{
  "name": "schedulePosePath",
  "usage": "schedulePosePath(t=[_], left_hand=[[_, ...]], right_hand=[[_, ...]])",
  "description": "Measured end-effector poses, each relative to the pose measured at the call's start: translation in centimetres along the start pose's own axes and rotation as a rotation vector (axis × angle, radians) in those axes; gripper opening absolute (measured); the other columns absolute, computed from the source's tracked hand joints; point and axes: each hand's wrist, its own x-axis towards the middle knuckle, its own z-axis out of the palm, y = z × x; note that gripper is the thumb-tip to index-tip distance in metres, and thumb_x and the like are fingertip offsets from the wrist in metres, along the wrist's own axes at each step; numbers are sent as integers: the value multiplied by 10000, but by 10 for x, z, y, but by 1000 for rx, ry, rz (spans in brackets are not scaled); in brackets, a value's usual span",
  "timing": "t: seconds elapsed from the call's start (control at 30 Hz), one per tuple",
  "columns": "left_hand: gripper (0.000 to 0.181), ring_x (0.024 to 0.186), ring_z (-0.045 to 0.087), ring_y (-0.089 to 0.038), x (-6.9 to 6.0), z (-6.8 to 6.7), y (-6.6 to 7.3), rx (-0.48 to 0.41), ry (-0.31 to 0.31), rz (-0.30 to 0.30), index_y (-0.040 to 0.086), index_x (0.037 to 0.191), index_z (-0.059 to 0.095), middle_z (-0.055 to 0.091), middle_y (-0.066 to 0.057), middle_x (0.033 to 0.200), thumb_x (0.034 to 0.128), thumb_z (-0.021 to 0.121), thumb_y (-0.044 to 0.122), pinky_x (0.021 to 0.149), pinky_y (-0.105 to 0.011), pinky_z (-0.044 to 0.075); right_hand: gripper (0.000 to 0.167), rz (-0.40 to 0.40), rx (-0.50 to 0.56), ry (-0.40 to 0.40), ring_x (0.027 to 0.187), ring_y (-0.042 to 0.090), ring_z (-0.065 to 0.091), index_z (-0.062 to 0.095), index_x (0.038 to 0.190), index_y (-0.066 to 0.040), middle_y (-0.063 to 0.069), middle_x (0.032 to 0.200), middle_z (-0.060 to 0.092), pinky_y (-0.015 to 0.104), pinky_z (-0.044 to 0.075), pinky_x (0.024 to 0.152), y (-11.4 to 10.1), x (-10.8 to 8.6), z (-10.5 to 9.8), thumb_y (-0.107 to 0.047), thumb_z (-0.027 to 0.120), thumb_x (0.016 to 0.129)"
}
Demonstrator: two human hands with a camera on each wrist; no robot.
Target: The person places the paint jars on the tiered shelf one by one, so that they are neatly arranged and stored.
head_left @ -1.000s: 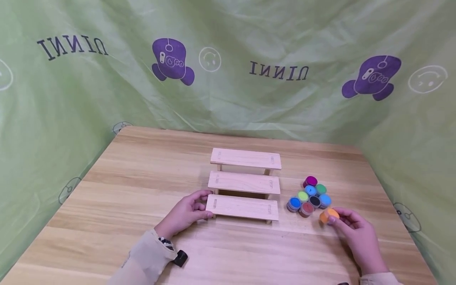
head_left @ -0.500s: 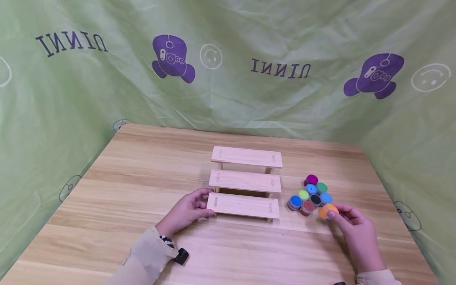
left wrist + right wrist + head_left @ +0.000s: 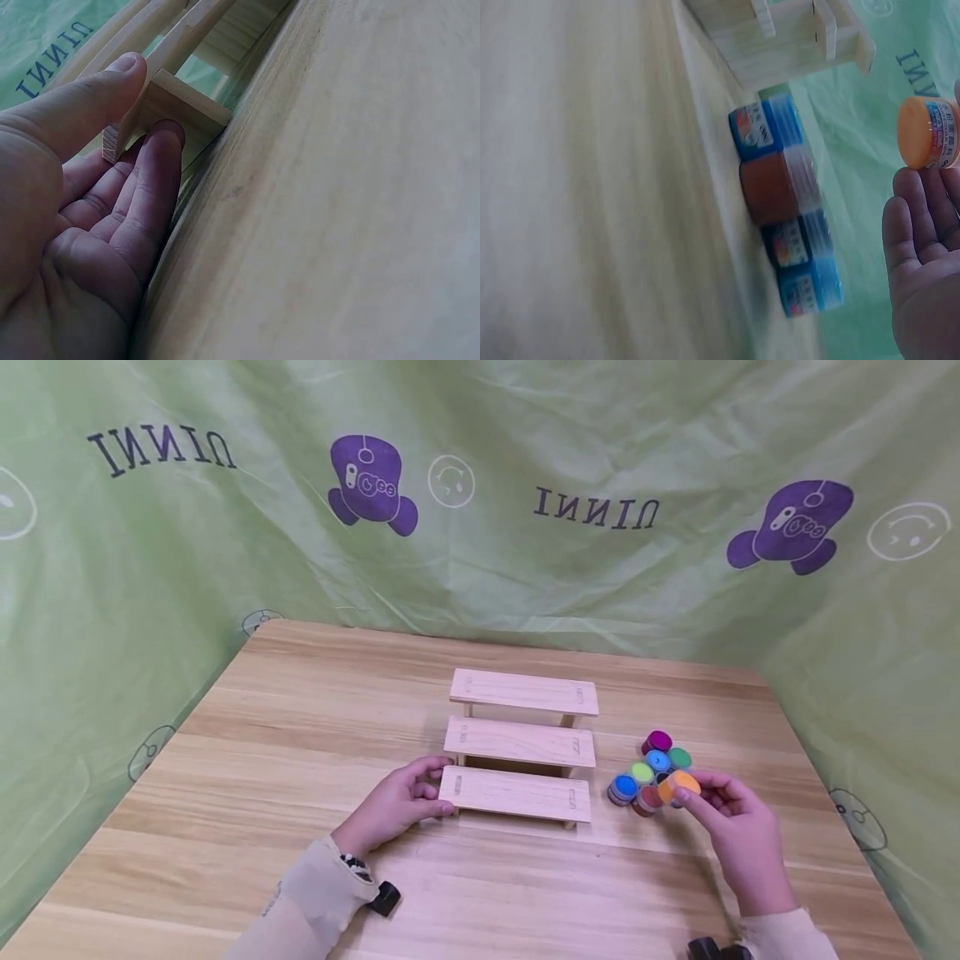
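Observation:
A three-step wooden display stand stands mid-table. My left hand holds the left end of its lowest step. In the left wrist view, the board end lies between the thumb and fingers of my left hand. With thumb and fingertips, my right hand pinches a small orange paint jar, tilted and raised above the table. The right wrist view shows this orange jar clear of the other jars, its label visible.
Several paint jars cluster right of the stand, among them a purple jar, a blue jar and a brown-red jar. The held jar and my right hand partly cover others. A green printed curtain hangs behind the wooden table.
My right hand has lifted the orange jar and carried it slightly left and away from me, over the cluster's near-right edge. My left hand has kept its hold on the stand.

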Motion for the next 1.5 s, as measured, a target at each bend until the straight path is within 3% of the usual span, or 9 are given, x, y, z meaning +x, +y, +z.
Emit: schedulePosePath(t=[0.1,0.4,0.7,1.03,1.5], left_hand=[[667,885,663,-227,1,1,1,13,-3,-1,-8,1417,484,577,-191,1220,834,806,20,740,-295,591],[666,861,666,-194,0,3,1,13,-1,-5,1,1418,487,580,-176,1209,834,805,17,733,-282,586],[660,875,664,-214,0,3,0,13,-2,-7,5,1422,486,581,-177,1209,839,797,9,742,-299,594],[656,874,666,-212,-1,2,-1,22,-8,-5,17,1424,491,574,-178,1206,846,799,31,735,-289,591],[668,880,668,-215,-1,0,-1,26,-13,1,8,1429,481,582,-179,1225,846,804,49,739,-294,592]], right_hand=[[345,-12,33,-6,871,59,638,664,1130,-35,-86,981,695,135,542,737,-3,0,2,-167,824,855],[336,-31,-8,-7,842,67,619,650,1097,-46,-81,974,673,131,533,716,-14,3,8,-186,831,850],[290,-83,109,-33,825,85,625,653,1046,-20,-41,935,692,147,538,696,-27,3,24,-96,834,834],[355,-112,92,-71,866,106,656,635,1090,-26,-10,1015,675,139,534,763,-42,8,37,-154,844,833],[383,-159,-5,-100,873,125,643,621,1091,-63,-7,980,672,156,530,741,-60,16,55,-253,840,842]])
